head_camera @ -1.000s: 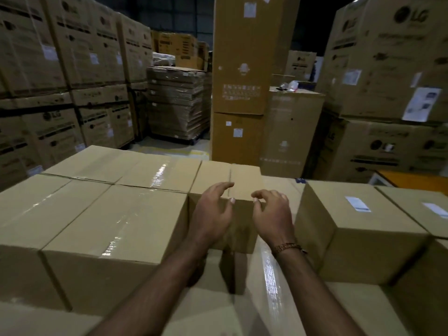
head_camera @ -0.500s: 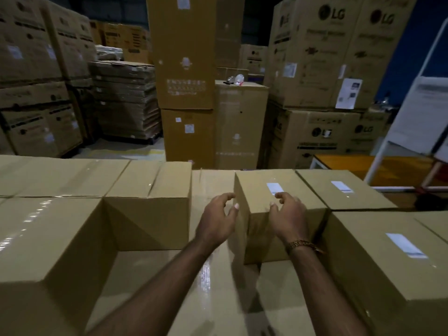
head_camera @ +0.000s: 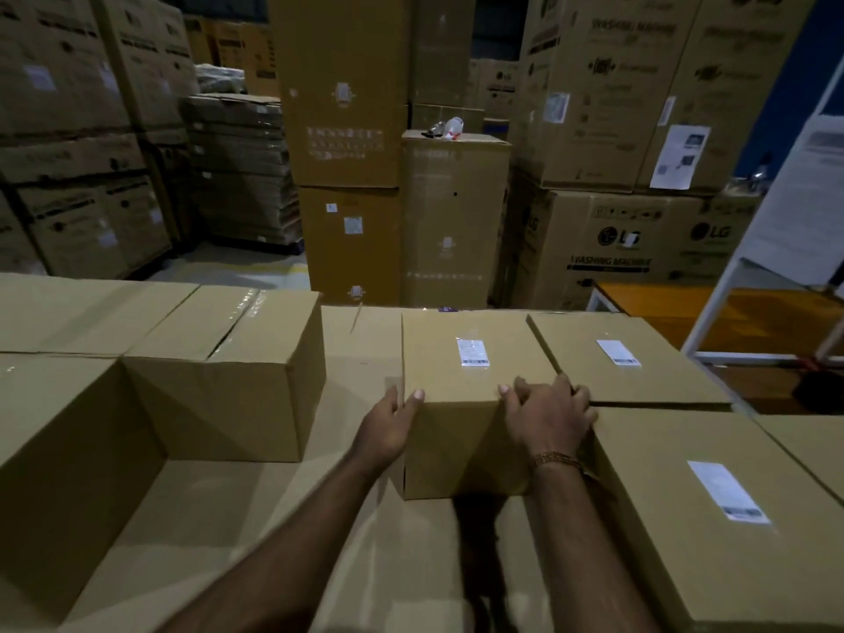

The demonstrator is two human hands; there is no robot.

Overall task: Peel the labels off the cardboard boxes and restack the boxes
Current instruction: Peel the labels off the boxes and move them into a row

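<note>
**Two hands on a box with a label**

Big stacks [head_camera: 607,84] of brown boxes fill the back of the room. Some of them say LG and WASHING MACHINE. A tall stack [head_camera: 347,130] stands in the middle at the back. Next to it on the right is a shorter brown box with small white things [head_camera: 450,128] on top; they are too blurry to tell what they are. A pile of flat cardboard [head_camera: 242,171] sits at the back left. An orange table [head_camera: 712,312] with white legs is at the right.

Close by, plain brown boxes sit side by side on a lower layer of boxes [head_camera: 237,518] sealed with shiny tape. A big box [head_camera: 59,450] is at the near left. Behind it and to the right is a taped box [head_camera: 237,381] with no label showing.

In the middle is the box [head_camera: 461,427] the hands are on. Its top has a white label [head_camera: 473,352] under clear tape. A far box [head_camera: 639,358] to its right has a label [head_camera: 617,352] too. A near box [head_camera: 712,518] at the right also has a label [head_camera: 728,492] on top.

The left hand [head_camera: 388,429] holds the left near corner of the middle box, with the thumb on top and the fingers down the side. The right hand [head_camera: 548,415] grips the right near corner, with its fingers curled over the top edge, squeezed in next to the two boxes on the right. A bracelet [head_camera: 555,460] is on the right wrist. Both labels on the right are well away from the hands.
</note>
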